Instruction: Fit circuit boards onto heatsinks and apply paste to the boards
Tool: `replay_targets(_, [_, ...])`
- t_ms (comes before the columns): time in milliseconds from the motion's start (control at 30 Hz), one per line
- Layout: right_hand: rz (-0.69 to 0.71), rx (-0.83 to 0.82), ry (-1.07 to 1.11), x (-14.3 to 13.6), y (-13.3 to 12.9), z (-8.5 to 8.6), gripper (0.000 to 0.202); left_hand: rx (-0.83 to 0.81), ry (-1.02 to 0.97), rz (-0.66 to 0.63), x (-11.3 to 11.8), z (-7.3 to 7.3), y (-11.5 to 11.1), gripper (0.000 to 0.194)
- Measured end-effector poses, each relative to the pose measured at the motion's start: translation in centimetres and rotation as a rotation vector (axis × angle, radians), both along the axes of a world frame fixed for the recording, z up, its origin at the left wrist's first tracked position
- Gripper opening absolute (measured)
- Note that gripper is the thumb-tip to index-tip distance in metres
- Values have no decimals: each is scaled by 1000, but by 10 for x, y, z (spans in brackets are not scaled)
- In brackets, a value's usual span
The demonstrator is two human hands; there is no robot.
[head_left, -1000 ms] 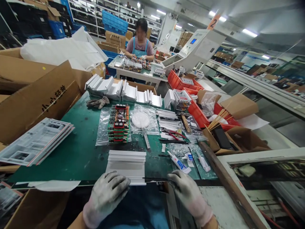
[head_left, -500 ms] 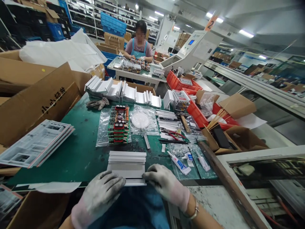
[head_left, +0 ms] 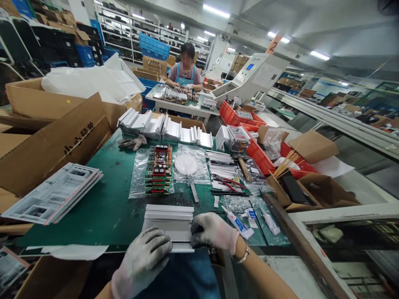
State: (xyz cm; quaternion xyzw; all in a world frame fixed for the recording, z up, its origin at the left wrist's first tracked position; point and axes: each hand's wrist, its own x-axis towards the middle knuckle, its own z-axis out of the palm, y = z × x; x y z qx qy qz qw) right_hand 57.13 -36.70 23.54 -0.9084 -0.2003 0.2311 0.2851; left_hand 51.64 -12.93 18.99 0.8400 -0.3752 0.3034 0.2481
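A grooved, light-grey metal profile (head_left: 170, 224) lies at the front edge of the green table. My left hand (head_left: 145, 259), in a soiled white glove, rests over its left front part with fingers stretched out and slightly apart; the thumb is hidden. At the profile's right end, my gloved right hand (head_left: 212, 231) has its fingers curled in a pinch against the edge. What sits between those fingertips, if anything, is hidden. Behind the profile stands a stack of green circuit boards (head_left: 158, 170) on clear plastic. A glue tube (head_left: 238, 223) lies to the right of my right hand.
Grey plastic panels (head_left: 52, 191) are stacked at the left, by a large cardboard box (head_left: 56, 141). More metal profiles (head_left: 171, 128) line the table's back. Thin strips (head_left: 221, 166), pliers (head_left: 230, 183) and a round white dish (head_left: 186, 164) lie mid-table. A co-worker (head_left: 185, 72) sits beyond.
The view has shifted slightly, so the table appears lower and further right. My right hand's fingers have curled in more at the profile's right end. My left hand stays on the profile.
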Motion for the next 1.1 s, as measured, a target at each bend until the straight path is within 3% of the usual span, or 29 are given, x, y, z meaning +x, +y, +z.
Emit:
replay_targets(167, [98,-14,-170,10,-7,6,7,20,25,-11,-4,3,6,15])
replay_targets(233, [114,-109,-386,27,-11,10,6,45,25,4,-5,10,10,17])
replay_targets(333, [117,-308,-639,63,-12,11,21,46,-51,73,1,25,21,16])
replay_targets(467, [262,-351,-694,102,-1,3,42,60,-181,212,33,53,38,19])
replay_targets(567, [345,-324,-707,114,7,-5,34,144,-176,358,64,72,41,24])
replay_targets(700, [371,-184,-719,120,6,-14,25,345,9,499,97,91,31,37])
replay_targets(767, [297,-78,-741,127,3,-17,28,453,129,522,107,98,24,42])
replay_targets(867, [57,92,-778,146,3,-18,28,557,230,525,116,104,17,41])
replay_targets(1000, [-256,248,-762,185,9,-16,27,603,242,516,118,111,13,41])
replay_targets(1100, [-382,307,-721,208,15,-16,23,622,233,510,117,114,13,40])
